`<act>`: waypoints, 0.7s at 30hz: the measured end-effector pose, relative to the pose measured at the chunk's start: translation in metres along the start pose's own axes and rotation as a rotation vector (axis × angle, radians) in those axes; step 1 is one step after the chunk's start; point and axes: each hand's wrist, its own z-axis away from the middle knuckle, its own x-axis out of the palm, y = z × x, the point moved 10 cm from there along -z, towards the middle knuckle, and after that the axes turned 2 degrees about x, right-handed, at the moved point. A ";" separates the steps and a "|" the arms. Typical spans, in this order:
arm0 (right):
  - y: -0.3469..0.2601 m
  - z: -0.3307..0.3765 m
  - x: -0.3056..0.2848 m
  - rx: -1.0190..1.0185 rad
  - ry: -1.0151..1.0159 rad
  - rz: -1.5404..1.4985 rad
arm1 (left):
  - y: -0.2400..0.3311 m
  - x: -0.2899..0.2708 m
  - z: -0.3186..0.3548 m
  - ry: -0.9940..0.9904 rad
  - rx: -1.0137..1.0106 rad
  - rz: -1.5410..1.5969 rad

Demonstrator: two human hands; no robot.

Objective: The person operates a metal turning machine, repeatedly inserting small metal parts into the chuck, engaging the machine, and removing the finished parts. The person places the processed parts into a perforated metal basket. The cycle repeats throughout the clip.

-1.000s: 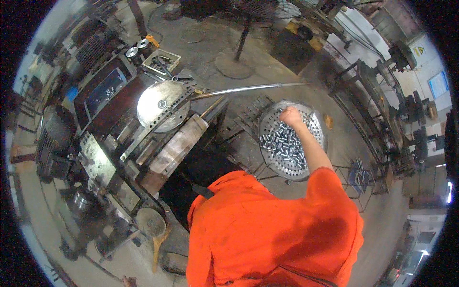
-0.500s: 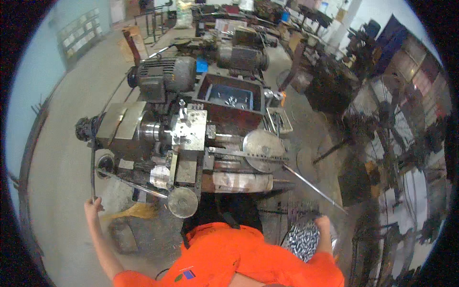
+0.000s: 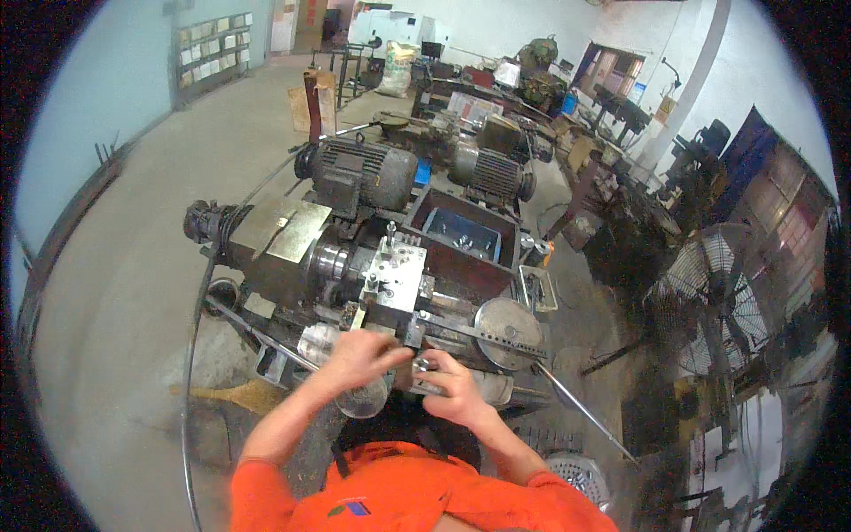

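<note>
While both hands meet at the lathe [image 3: 390, 266] front, the left hand [image 3: 359, 355] pinches a small part; right hand [image 3: 452, 390] fingers curl, contents unclear, just beside it.

A grey concrete floor [image 3: 133, 257] fills the left of the frame below a pale blue wall [image 3: 97, 80] hung with papers at upper left, while white walls, a lit doorway [image 3: 612, 66], cluttered machines and a standing fan [image 3: 718, 297] crowd the top and right.
</note>
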 end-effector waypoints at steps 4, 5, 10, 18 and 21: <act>-0.035 -0.026 0.007 -0.127 -0.017 0.175 | -0.002 0.012 0.005 0.068 -0.038 0.242; -0.033 -0.026 0.010 -0.148 -0.026 0.184 | -0.004 0.013 0.007 0.063 -0.055 0.268; -0.026 -0.029 0.019 -0.100 -0.073 0.225 | -0.016 0.017 0.021 0.115 -0.121 0.363; -0.033 -0.040 0.019 -0.174 -0.138 0.206 | -0.029 0.024 0.025 -0.020 -0.219 0.604; -0.036 -0.048 0.021 -0.213 -0.165 0.180 | -0.037 0.027 0.027 -0.007 -0.236 0.687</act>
